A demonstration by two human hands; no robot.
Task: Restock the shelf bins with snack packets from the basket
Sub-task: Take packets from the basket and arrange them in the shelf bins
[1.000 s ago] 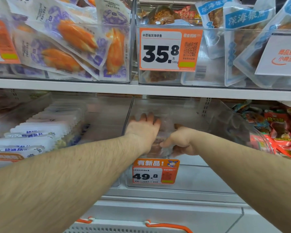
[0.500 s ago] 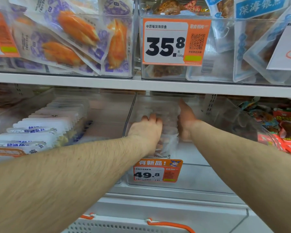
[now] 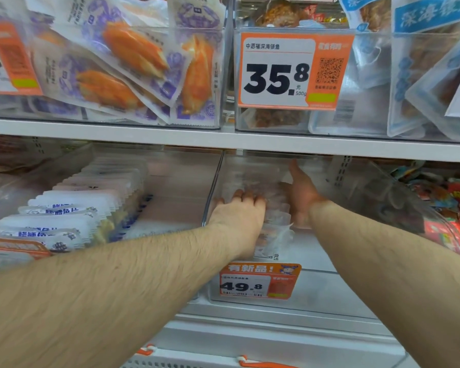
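A row of clear snack packets (image 3: pixel 275 221) stands on edge inside a transparent shelf bin (image 3: pixel 356 203) on the lower shelf. My left hand (image 3: pixel 237 219) is against the left side of the row, its fingers curled over the packet tops. My right hand (image 3: pixel 302 195) lies flat along the right side of the row, fingers straight and pointing toward the back of the bin. An orange 49.8 price tag (image 3: pixel 259 281) hangs on the bin's front. The white basket (image 3: pixel 170 362) with orange handles shows only as a rim at the bottom edge.
The neighbouring bin on the left holds a row of white packets (image 3: pixel 64 216). Red packets (image 3: pixel 457 197) fill the bin on the right. The upper shelf edge (image 3: pixel 223 140) runs just above my hands, carrying bins of orange-print packets (image 3: pixel 122 62) and blue-labelled pouches (image 3: pixel 422 75).
My right hand has moved from the front of the packet row, where it was curled, to lie flat and deeper along its right side. My left hand's fingers have bent over the tops.
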